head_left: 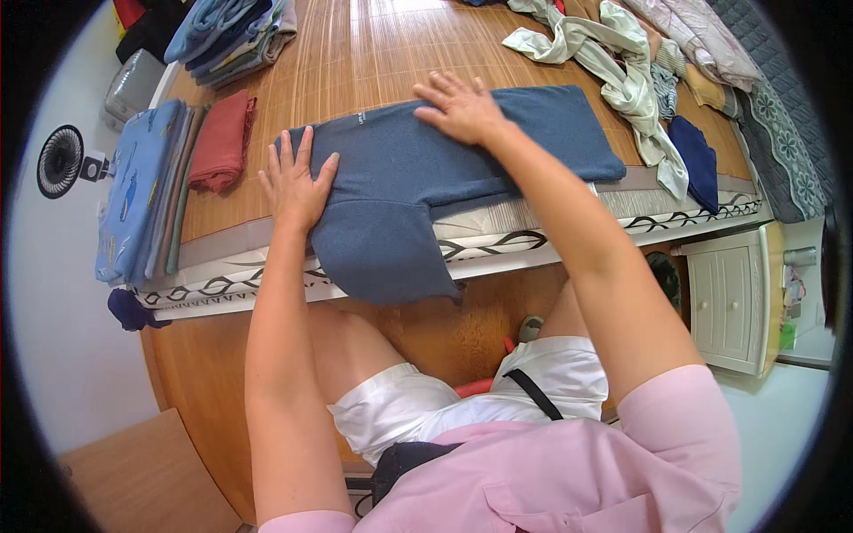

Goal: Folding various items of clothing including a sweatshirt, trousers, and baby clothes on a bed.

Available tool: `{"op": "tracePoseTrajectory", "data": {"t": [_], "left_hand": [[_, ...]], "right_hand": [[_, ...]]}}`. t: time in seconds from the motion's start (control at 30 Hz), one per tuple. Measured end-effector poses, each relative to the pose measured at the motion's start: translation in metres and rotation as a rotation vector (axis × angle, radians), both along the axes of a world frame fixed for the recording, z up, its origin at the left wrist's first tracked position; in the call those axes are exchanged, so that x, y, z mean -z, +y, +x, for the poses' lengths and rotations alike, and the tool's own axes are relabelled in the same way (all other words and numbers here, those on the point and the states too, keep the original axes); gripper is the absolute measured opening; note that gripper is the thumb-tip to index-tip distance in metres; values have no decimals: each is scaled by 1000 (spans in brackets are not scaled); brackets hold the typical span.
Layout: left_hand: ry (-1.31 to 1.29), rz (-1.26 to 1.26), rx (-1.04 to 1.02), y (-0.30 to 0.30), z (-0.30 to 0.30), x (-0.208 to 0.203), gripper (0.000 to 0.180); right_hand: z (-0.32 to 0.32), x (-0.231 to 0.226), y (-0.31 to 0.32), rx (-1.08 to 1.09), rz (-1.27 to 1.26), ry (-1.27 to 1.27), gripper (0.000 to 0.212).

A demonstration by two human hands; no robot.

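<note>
A blue-grey T-shirt [382,169] lies folded lengthwise across the near side of the bed. What looks like its sleeve [386,249] hangs over the bed's front edge toward my knees. My left hand [298,182] rests flat on the shirt's left end, fingers spread, some reaching past the cloth onto the mat. Near the middle of the shirt's far edge, my right hand [460,108] presses down with an open palm, its fingers partly beyond the cloth. Neither hand grips anything.
A bamboo mat [355,53] covers the bed. Folded stacks, including a light-blue one [142,186], and a red folded cloth [222,142] lie at left. Loose white clothing [622,71] and a navy piece [695,160] are at right. A small fan [62,160] stands at far left, a white cabinet [729,302] at right.
</note>
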State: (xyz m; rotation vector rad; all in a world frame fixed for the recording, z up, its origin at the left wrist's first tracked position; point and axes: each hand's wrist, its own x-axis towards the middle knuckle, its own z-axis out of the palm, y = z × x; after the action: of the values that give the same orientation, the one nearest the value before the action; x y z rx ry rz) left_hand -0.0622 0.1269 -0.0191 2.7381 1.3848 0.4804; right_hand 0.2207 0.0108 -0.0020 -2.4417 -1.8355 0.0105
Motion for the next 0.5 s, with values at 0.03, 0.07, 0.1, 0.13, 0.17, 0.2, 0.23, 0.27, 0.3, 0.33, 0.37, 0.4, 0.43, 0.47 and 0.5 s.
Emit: {"op": "tracePoseTrajectory", "data": {"t": [0.03, 0.07, 0.1, 0.13, 0.17, 0.2, 0.23, 0.27, 0.3, 0.33, 0.37, 0.4, 0.43, 0.47, 0.5], "left_hand": [[13, -2, -8, 1, -2, 0, 69], [23, -6, -12, 0, -2, 0, 69], [21, -10, -14, 0, -1, -1, 69], [5, -5, -15, 3, -5, -2, 69], [-12, -2, -12, 4, -8, -2, 69], [-5, -11, -13, 2, -12, -2, 69], [3, -7, -21, 3, -14, -4, 70], [-2, -3, -14, 3, -6, -5, 70], [7, -4, -26, 5, -12, -3, 70], [0, -1, -19, 6, -11, -2, 70], [-7, -12, -1, 4, -1, 0, 70], [-16, -27, 18, 1, 13, 2, 70], [-7, -25, 15, 1, 11, 2, 70], [5, -19, 2, 3, 3, 2, 70], [17, -13, -7, 5, -6, 1, 70]], "right_hand": [[6, 0, -5, -6, -2, 1, 66], [16, -1, -13, 62, 79, -9, 66], [28, -2, -25, 132, 160, -18, 66], [31, 0, -43, 30, 189, -9, 65], [36, 1, -69, -69, 216, 0, 64], [44, 0, -93, 1, 138, -8, 63], [59, -1, -116, 73, 66, -20, 61], [90, 5, -140, 162, 74, -74, 60], [103, -1, -154, 212, 22, -64, 61], [124, 0, -171, 284, 4, -36, 62], [168, 14, -204, 339, 62, -15, 62], [203, 23, -233, 393, 118, 1, 62], [197, 22, -234, 391, 118, 11, 62], [177, 16, -227, 440, 148, -24, 63], [150, 6, -220, 493, 178, -61, 64]]}}
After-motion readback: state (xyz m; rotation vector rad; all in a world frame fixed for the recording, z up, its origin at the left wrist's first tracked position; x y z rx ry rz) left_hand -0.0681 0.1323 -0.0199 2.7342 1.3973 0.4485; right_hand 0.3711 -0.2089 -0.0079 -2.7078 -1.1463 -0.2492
